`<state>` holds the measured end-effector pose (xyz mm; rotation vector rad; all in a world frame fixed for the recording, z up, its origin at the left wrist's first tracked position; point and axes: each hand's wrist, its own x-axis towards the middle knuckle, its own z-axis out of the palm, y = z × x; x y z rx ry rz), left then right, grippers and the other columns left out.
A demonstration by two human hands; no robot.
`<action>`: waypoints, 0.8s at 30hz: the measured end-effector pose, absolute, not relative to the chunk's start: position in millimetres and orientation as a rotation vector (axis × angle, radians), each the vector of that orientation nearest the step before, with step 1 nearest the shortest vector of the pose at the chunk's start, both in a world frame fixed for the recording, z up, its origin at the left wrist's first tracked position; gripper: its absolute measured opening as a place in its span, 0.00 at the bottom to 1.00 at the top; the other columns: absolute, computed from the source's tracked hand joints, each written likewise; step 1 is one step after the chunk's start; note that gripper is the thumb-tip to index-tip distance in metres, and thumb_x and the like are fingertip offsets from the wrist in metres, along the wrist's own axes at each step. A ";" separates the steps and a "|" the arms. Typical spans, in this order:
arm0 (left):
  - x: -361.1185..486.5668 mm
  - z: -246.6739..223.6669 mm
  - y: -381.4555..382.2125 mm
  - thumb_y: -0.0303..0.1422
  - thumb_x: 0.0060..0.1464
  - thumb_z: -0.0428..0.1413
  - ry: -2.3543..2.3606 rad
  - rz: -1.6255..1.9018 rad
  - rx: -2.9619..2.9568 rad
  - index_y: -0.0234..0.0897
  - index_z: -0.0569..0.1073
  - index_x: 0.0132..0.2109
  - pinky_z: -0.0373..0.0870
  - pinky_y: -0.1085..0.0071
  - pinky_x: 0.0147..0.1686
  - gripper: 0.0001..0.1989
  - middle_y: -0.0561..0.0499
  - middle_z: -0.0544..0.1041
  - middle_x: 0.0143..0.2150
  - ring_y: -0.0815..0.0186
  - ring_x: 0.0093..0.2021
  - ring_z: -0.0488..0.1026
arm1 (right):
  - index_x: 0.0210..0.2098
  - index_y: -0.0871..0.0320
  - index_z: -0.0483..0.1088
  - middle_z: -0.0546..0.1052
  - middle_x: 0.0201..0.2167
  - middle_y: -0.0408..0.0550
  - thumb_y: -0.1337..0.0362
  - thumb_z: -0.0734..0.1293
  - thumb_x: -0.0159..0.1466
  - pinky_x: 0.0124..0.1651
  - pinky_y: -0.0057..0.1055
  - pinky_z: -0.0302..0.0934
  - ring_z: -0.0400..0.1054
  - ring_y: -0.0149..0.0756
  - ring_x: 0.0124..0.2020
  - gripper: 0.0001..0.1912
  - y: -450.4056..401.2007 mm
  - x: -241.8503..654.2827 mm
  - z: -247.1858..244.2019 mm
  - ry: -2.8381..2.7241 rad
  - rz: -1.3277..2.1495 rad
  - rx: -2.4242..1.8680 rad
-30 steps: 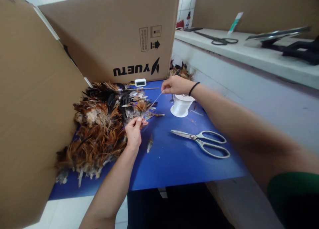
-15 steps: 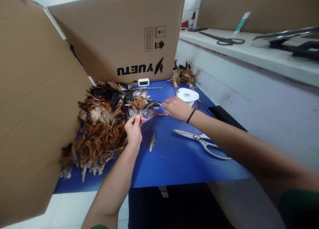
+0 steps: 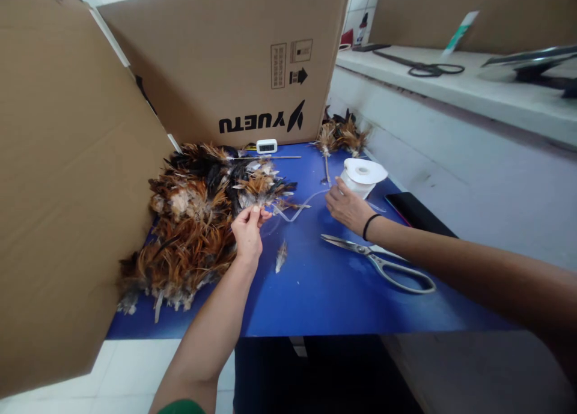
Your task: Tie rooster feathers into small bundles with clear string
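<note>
Near the centre of the frame, the left hand (image 3: 249, 232) has thumb and finger clamped on a small feather bunch (image 3: 258, 188). Clear ribbon (image 3: 290, 219) loops toward the right hand (image 3: 349, 210), bent beside the spool (image 3: 360, 182); its grip cannot be told. Scissors (image 3: 376, 261) lie below it. Bare blue surface (image 3: 311, 303) reaches the lower-centre edge; a feather pile (image 3: 189, 240) crowds the left.

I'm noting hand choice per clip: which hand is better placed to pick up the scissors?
Right, probably: the right hand is just beyond the scissors, beside the spool, while the left hand is farther off, pinching the feather tuft.
</note>
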<state>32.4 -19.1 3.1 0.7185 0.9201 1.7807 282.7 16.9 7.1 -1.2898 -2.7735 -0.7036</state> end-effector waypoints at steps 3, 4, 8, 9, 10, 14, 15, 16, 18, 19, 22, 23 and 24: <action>32.9 1.9 -19.2 0.38 0.39 0.66 0.935 1.761 0.718 0.33 0.75 0.28 0.73 0.70 0.34 0.13 0.53 0.75 0.23 0.71 0.24 0.73 | 0.33 0.58 0.75 0.76 0.36 0.52 0.78 0.54 0.60 0.64 0.55 0.42 0.65 0.46 0.50 0.20 11.6 293.8 11.6 -2.811 -0.725 -1.294; 33.3 1.3 -19.4 0.38 0.39 0.66 0.938 1.749 0.721 0.33 0.75 0.28 0.73 0.70 0.34 0.13 0.53 0.75 0.23 0.71 0.24 0.73 | 0.31 0.58 0.75 0.76 0.34 0.52 0.78 0.54 0.60 0.64 0.55 0.42 0.66 0.46 0.49 0.19 9.2 296.0 14.5 -2.817 -0.728 -1.313; 35.9 -0.4 -21.6 0.38 0.39 0.66 0.927 1.694 0.740 0.33 0.75 0.28 0.73 0.70 0.34 0.13 0.53 0.76 0.24 0.71 0.24 0.73 | 0.33 0.61 0.74 0.75 0.32 0.56 0.72 0.59 0.61 0.57 0.54 0.53 0.68 0.48 0.44 0.11 -2.4 281.8 27.1 -2.710 -0.481 -1.420; 36.8 -0.6 -22.6 0.39 0.39 0.66 0.926 1.678 0.748 0.33 0.75 0.28 0.73 0.70 0.34 0.13 0.53 0.76 0.23 0.70 0.24 0.73 | 0.39 0.62 0.73 0.75 0.36 0.57 0.69 0.62 0.60 0.53 0.51 0.58 0.68 0.49 0.44 0.10 -5.1 271.3 28.7 -2.637 -0.325 -1.412; 37.6 -0.7 -23.7 0.39 0.39 0.66 0.927 1.662 0.758 0.33 0.75 0.28 0.73 0.70 0.34 0.13 0.53 0.76 0.23 0.70 0.24 0.73 | 0.45 0.62 0.72 0.75 0.41 0.58 0.65 0.64 0.60 0.51 0.48 0.60 0.68 0.48 0.46 0.14 -7.3 258.6 29.1 -2.550 -0.135 -1.358; 39.0 -2.1 -26.1 0.39 0.40 0.65 0.937 1.584 0.827 0.33 0.76 0.29 0.73 0.71 0.32 0.13 0.53 0.76 0.23 0.70 0.24 0.73 | 0.57 0.60 0.63 0.72 0.52 0.56 0.62 0.69 0.56 0.50 0.39 0.64 0.69 0.42 0.49 0.30 -9.7 204.1 19.2 -2.111 0.590 -1.124; 38.7 -2.6 -25.9 0.39 0.40 0.65 0.939 1.572 0.841 0.33 0.76 0.29 0.72 0.71 0.32 0.13 0.53 0.76 0.23 0.70 0.24 0.73 | 0.57 0.60 0.62 0.75 0.47 0.53 0.63 0.69 0.55 0.44 0.36 0.67 0.72 0.39 0.43 0.30 -9.1 194.2 15.4 -2.012 0.770 -1.089; 38.2 -2.9 -25.4 0.39 0.41 0.65 0.944 1.566 0.849 0.33 0.76 0.29 0.72 0.71 0.32 0.13 0.53 0.76 0.23 0.70 0.24 0.73 | 0.56 0.61 0.63 0.77 0.40 0.51 0.63 0.67 0.56 0.39 0.34 0.67 0.73 0.36 0.36 0.28 -8.8 187.3 11.9 -1.953 0.907 -1.091; 37.2 -3.7 -23.8 0.38 0.40 0.65 0.962 1.564 0.849 0.33 0.76 0.29 0.73 0.71 0.31 0.12 0.53 0.75 0.22 0.71 0.23 0.72 | 0.50 0.62 0.68 0.77 0.31 0.47 0.63 0.65 0.59 0.34 0.32 0.65 0.70 0.33 0.28 0.19 -9.4 182.0 7.6 -1.886 0.964 -1.152; 36.8 -4.3 -23.0 0.38 0.40 0.65 0.977 1.563 0.849 0.33 0.76 0.28 0.73 0.71 0.31 0.12 0.53 0.75 0.22 0.70 0.23 0.72 | 0.45 0.61 0.71 0.77 0.30 0.46 0.63 0.64 0.60 0.34 0.32 0.64 0.70 0.33 0.28 0.15 -10.8 183.1 7.3 -1.886 0.907 -1.188; 36.6 -7.4 -21.6 0.39 0.42 0.64 1.041 1.528 0.901 0.33 0.76 0.27 0.73 0.70 0.31 0.12 0.53 0.75 0.21 0.69 0.22 0.72 | 0.37 0.58 0.75 0.78 0.33 0.47 0.62 0.62 0.63 0.38 0.30 0.61 0.69 0.33 0.33 0.10 -18.5 193.9 14.5 -1.984 0.611 -1.228; 36.6 -9.0 -21.4 0.38 0.43 0.63 1.068 1.507 0.936 0.33 0.76 0.27 0.73 0.69 0.31 0.11 0.52 0.75 0.21 0.69 0.22 0.73 | 0.36 0.58 0.75 0.77 0.33 0.47 0.62 0.61 0.64 0.38 0.30 0.60 0.69 0.33 0.34 0.11 -21.9 197.7 18.9 -2.048 0.520 -1.237; 36.4 -10.5 -21.5 0.38 0.44 0.62 1.096 1.483 0.978 0.34 0.76 0.27 0.73 0.69 0.31 0.11 0.52 0.76 0.21 0.68 0.22 0.73 | 0.36 0.57 0.75 0.77 0.33 0.47 0.62 0.61 0.65 0.37 0.29 0.58 0.69 0.33 0.34 0.11 -25.4 200.9 23.9 -2.119 0.424 -1.258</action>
